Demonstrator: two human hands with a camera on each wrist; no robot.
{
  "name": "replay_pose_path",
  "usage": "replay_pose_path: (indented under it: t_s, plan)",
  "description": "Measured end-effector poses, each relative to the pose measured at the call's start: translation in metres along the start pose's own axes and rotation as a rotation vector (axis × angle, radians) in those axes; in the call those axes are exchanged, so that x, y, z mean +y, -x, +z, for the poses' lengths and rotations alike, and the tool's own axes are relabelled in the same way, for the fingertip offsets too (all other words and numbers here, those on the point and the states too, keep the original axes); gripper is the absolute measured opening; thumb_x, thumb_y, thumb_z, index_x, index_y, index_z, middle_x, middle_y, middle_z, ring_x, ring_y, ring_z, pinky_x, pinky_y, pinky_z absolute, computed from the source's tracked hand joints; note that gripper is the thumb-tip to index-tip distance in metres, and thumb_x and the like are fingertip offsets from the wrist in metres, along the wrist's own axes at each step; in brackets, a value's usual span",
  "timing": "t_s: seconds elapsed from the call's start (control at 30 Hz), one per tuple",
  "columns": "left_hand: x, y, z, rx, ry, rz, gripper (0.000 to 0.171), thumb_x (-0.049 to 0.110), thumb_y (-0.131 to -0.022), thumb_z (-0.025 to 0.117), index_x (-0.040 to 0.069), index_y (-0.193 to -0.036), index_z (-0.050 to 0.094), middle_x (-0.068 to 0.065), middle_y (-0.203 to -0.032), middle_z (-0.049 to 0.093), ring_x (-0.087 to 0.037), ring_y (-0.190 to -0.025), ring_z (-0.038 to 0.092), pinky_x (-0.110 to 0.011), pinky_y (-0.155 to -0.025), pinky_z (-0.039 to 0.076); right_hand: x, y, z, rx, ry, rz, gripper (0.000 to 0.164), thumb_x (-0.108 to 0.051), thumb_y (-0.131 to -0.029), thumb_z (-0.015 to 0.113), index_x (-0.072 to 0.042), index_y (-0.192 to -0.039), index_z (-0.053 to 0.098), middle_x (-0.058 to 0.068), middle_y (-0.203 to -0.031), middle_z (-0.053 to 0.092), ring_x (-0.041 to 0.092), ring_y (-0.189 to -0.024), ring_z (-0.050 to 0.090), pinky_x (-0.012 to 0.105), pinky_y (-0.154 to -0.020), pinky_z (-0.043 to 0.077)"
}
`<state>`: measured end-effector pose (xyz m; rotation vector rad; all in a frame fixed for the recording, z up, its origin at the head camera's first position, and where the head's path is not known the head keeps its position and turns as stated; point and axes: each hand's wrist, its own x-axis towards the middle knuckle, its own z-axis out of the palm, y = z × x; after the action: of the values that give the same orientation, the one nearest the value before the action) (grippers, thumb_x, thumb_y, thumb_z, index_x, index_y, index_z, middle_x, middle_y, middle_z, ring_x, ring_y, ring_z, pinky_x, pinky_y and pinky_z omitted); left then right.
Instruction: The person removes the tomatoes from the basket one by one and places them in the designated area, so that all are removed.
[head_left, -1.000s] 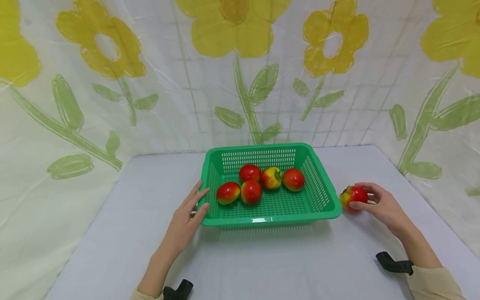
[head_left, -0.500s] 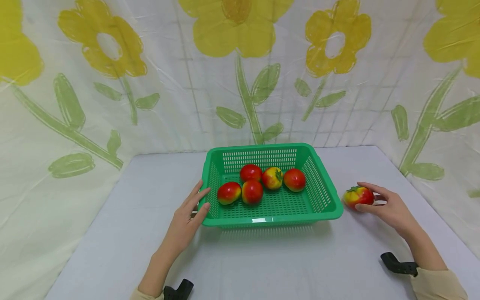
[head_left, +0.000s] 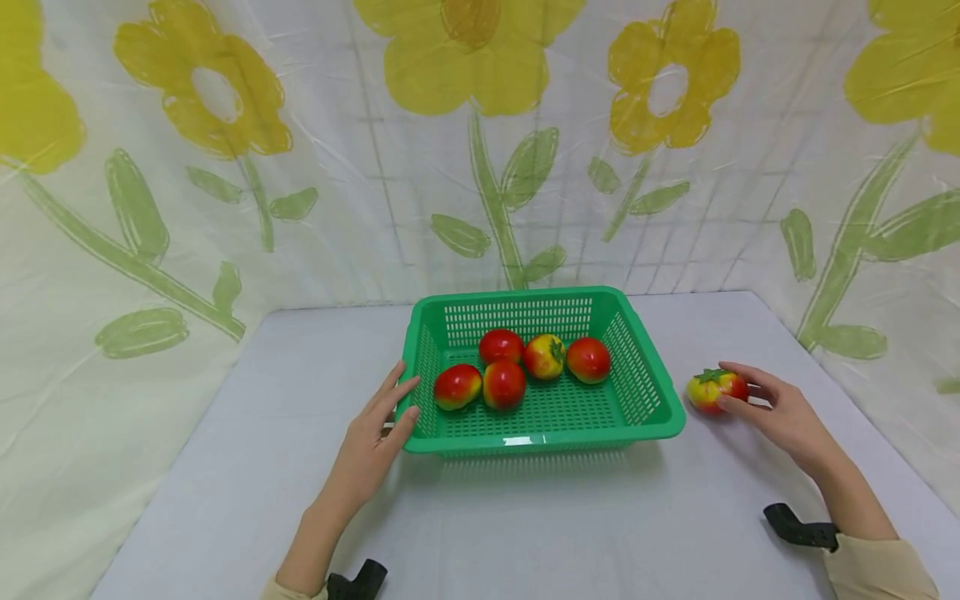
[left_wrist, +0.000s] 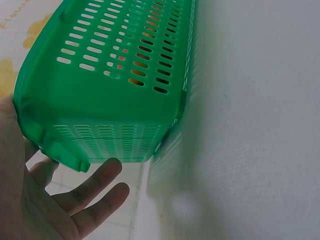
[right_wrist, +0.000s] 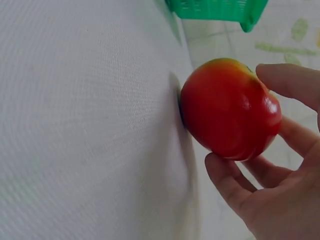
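Note:
A glossy red-and-yellow fruit with a green leafy top (head_left: 707,390) sits on the white table to the right of the green basket (head_left: 540,435). My right hand (head_left: 780,417) holds this fruit from its right side, thumb and fingers around it. In the right wrist view the fruit (right_wrist: 230,110) shows its red side between the fingertips, low against the cloth. My left hand (head_left: 371,437) rests at the basket's left rim, fingers spread and fairly straight. The left wrist view shows two fingers (left_wrist: 100,185) standing off the basket wall (left_wrist: 65,95).
Inside the basket lie several similar fruits, one of them a yellower fruit (head_left: 543,357) with its green top showing. Behind the table (head_left: 525,525) hangs a white curtain (head_left: 330,242) printed with yellow flowers.
The fruit in my right hand has shifted slightly right and turned, so its green top now faces upward. My right hand moved a little right with it. My left hand and the basket have stayed put.

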<state>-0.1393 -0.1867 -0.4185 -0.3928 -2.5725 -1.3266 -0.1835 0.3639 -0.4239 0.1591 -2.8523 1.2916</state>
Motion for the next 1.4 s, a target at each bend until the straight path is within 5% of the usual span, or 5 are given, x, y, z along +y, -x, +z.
replay_pose_path:
  t_s: [0.4, 0.8, 1.03, 1.23, 1.4]
  plan:
    - [0.002, 0.0, 0.0, -0.009, -0.011, -0.003, 0.047, 0.039, -0.104, 0.05, 0.023, -0.148, 0.047, 0.01, -0.159, 0.025, -0.015, -0.106, 0.06, -0.036, -0.083, 0.053, 0.001, 0.002, -0.004, 0.035, 0.033, -0.006, 0.059, -0.032, -0.094, 0.069, -0.007, -0.143, 0.049, 0.025, -0.143, 0.042, 0.046, -0.118, 0.046, 0.011, -0.073, 0.041]
    - [0.002, 0.001, 0.0, -0.006, 0.009, -0.008, 0.046, 0.038, -0.104, 0.05, 0.025, -0.147, 0.047, 0.013, -0.159, 0.024, -0.015, -0.107, 0.059, -0.038, -0.083, 0.053, 0.002, -0.012, -0.003, 0.059, 0.036, 0.027, 0.066, -0.035, -0.09, 0.074, -0.005, -0.143, 0.049, 0.023, -0.144, 0.043, 0.046, -0.121, 0.047, 0.018, -0.078, 0.047]
    - [0.003, -0.002, 0.0, -0.004, 0.009, 0.006, 0.046, 0.038, -0.104, 0.05, 0.025, -0.147, 0.047, 0.013, -0.159, 0.024, -0.015, -0.111, 0.057, -0.039, -0.086, 0.052, 0.005, -0.021, 0.003, 0.07, -0.025, 0.097, 0.07, -0.04, -0.091, 0.071, -0.005, -0.146, 0.046, 0.022, -0.147, 0.039, 0.043, -0.125, 0.044, 0.056, -0.095, 0.042]
    - [0.002, -0.001, 0.0, -0.013, 0.013, -0.007, 0.047, 0.039, -0.104, 0.05, 0.022, -0.148, 0.047, 0.013, -0.159, 0.023, -0.015, -0.109, 0.059, -0.039, -0.084, 0.053, 0.005, -0.022, 0.011, 0.116, -0.058, 0.123, 0.074, -0.042, -0.089, 0.072, -0.003, -0.146, 0.045, 0.023, -0.148, 0.039, 0.045, -0.127, 0.045, 0.013, -0.082, 0.046]
    - [0.002, 0.0, -0.001, -0.013, -0.001, -0.001, 0.047, 0.039, -0.104, 0.049, 0.023, -0.148, 0.047, 0.012, -0.159, 0.023, -0.017, -0.11, 0.058, -0.039, -0.085, 0.053, 0.003, -0.021, 0.013, 0.105, -0.071, 0.129, 0.079, -0.042, -0.09, 0.072, -0.001, -0.149, 0.04, 0.025, -0.15, 0.037, 0.046, -0.13, 0.041, 0.009, -0.082, 0.044]
